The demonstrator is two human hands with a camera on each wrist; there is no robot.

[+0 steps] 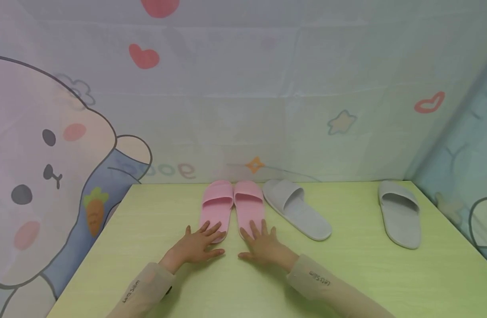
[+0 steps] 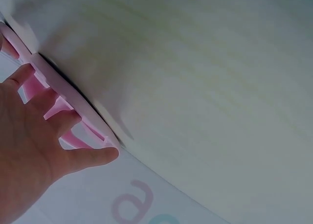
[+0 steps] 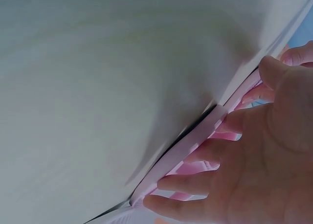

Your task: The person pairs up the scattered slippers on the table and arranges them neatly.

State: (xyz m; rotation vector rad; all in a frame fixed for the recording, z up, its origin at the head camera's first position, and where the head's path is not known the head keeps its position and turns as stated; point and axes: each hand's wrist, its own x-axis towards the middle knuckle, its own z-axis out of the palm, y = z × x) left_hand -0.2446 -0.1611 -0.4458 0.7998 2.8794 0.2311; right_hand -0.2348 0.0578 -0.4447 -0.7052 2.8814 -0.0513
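A pair of pink slippers lies side by side at the back of the table, toes toward the backdrop. Over the heel of the left pink slipper (image 1: 215,213) my left hand (image 1: 196,245) spreads its fingers. My right hand (image 1: 264,248) does likewise at the heel of the right pink slipper (image 1: 249,211). In the left wrist view, straight fingertips reach the slipper's pink sole edge (image 2: 73,94). The right wrist view has extended fingers along the other sole edge (image 3: 171,158). Neither hand curls round a slipper.
A grey slipper (image 1: 309,221) lies slanted just right of the pink pair, its toe close to them. Another grey slipper (image 1: 402,225) sits near the right edge of the pale wooden table (image 1: 359,269). A printed cloth backdrop (image 1: 243,88) rises behind the table.
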